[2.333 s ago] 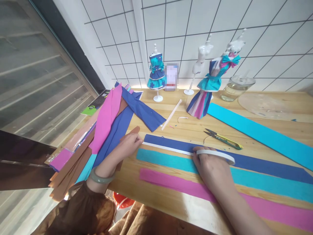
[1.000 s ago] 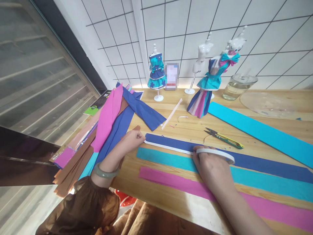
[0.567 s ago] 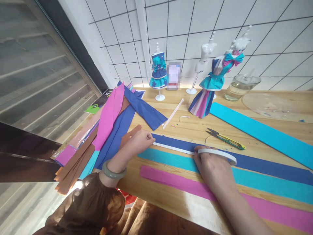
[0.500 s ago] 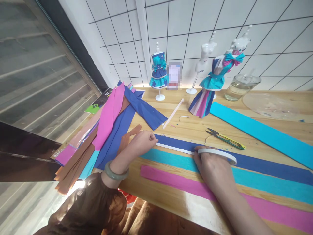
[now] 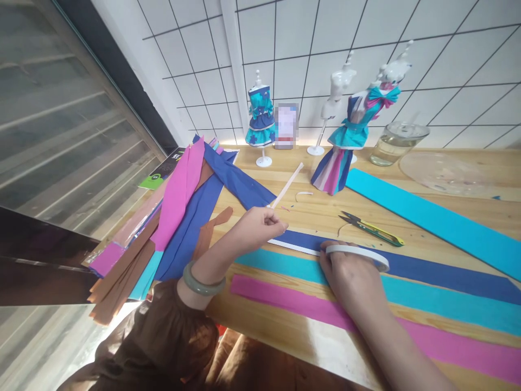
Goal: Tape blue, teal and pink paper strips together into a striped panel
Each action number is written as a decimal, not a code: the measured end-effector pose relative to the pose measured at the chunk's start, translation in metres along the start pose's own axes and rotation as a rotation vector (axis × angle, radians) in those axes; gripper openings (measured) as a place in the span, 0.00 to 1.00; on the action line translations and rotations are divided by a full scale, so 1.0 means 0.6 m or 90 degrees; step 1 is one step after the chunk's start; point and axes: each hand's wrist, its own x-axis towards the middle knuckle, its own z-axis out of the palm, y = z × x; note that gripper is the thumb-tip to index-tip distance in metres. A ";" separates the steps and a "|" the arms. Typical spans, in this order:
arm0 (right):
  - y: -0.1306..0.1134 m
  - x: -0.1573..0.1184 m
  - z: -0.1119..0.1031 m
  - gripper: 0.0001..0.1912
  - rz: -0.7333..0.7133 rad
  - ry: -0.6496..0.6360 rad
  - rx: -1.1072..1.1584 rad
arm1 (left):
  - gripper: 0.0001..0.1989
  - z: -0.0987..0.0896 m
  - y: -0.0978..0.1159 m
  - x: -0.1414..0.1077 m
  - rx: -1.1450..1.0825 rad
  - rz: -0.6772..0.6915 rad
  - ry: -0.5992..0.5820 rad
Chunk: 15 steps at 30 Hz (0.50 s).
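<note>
A dark blue strip (image 5: 431, 269) lies across the wooden table, with white tape (image 5: 297, 247) along its near edge. My right hand (image 5: 352, 271) is closed on a white tape roll (image 5: 366, 253), resting over the blue strip. My left hand (image 5: 264, 224) is closed with fingertips pinched, above the strip's left end; what is between them, if anything, is too small to tell. Nearer to me lie a teal strip (image 5: 285, 264) and a pink strip (image 5: 280, 293), roughly parallel to the blue one.
Yellow-green snips (image 5: 376, 231) lie beyond the blue strip, near a bright blue board (image 5: 427, 212). Dressed mannequins (image 5: 260, 117), a phone (image 5: 286, 126) and a glass jar (image 5: 396, 144) stand along the wall. Folded coloured paper (image 5: 179, 190) is piled at the left.
My left hand has moved right along the blue strip toward my right hand. My right hand still holds the roll at about the same place. The view has shifted slightly.
</note>
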 end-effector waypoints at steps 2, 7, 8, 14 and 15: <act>0.000 0.000 0.000 0.09 -0.002 0.005 -0.002 | 0.11 0.005 0.017 0.001 -0.027 -0.003 -0.031; 0.002 0.001 0.002 0.11 -0.006 0.015 -0.003 | 0.11 0.015 0.056 0.002 -0.052 -0.002 -0.098; 0.002 0.001 0.003 0.11 -0.007 0.016 0.000 | 0.11 0.016 0.062 0.001 -0.059 0.007 -0.105; 0.000 0.001 -0.002 0.10 0.003 0.002 0.011 | 0.11 0.015 0.092 -0.006 -0.140 0.018 -0.133; 0.000 0.001 -0.004 0.11 0.008 -0.005 0.009 | 0.12 0.014 0.096 -0.007 -0.152 0.014 -0.137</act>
